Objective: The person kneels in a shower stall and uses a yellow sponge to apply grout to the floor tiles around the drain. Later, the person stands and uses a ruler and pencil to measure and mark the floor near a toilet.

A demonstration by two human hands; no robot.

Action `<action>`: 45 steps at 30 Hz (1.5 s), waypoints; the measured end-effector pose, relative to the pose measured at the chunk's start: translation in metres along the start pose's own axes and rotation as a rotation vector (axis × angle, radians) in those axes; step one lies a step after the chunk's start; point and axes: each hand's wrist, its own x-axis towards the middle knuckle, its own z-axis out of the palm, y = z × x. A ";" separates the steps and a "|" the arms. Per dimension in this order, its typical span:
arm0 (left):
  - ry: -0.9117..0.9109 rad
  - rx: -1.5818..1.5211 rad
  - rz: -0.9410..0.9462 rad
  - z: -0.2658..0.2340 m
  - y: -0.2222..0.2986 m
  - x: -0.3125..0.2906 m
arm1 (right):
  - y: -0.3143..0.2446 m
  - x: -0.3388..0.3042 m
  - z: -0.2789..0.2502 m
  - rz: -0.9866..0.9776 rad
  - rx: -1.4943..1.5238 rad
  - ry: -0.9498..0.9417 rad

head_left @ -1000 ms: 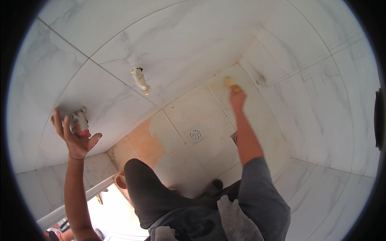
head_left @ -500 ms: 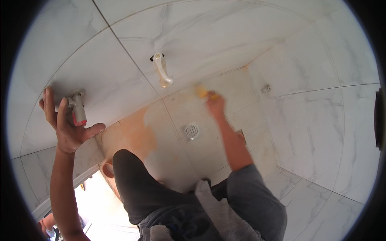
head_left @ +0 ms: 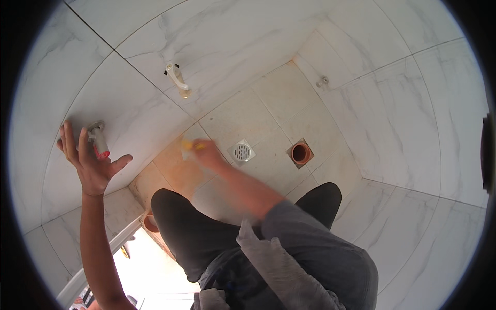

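Note:
My left hand point(head_left: 92, 164) is braced against the marbled wall tiles, fingers spread and holding nothing. Close beside its fingers and thumb, a pale plastic wall valve with a red end point(head_left: 101, 144) juts out. My right hand point(head_left: 207, 154), smeared by motion, is closed around a small yellow object point(head_left: 188, 145) whose kind the blur hides. It is low over the floor tiles point(head_left: 258, 113), near the foot of the wall, by an orange-brown stained patch point(head_left: 173, 168). A square drain grate point(head_left: 241, 152) lies to the right of that hand. Higher on the wall is a cream-coloured tap point(head_left: 178, 82).
An open round pipe point(head_left: 301, 153) sits in a square floor cutout right of the grate. Another pipe end point(head_left: 151, 223) stands by the bright doorway at lower left. A small wall fitting point(head_left: 322, 81) is on the right wall. My bent knees frame the lower middle.
My right hand has swept left across the floor with the yellow object, from beyond the grate to the stained patch. The view has shifted, uncovering the open pipe. My left hand stays against the wall.

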 end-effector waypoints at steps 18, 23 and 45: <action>0.036 -0.062 -0.019 0.000 -0.003 -0.004 | -0.011 -0.044 -0.204 0.253 0.013 0.323; 0.054 -0.053 -0.004 0.002 -0.004 -0.004 | -0.053 -0.045 -0.375 0.515 -0.588 0.464; 0.032 0.010 0.027 0.002 -0.001 0.007 | -0.021 -0.051 -0.364 0.238 -0.329 -0.036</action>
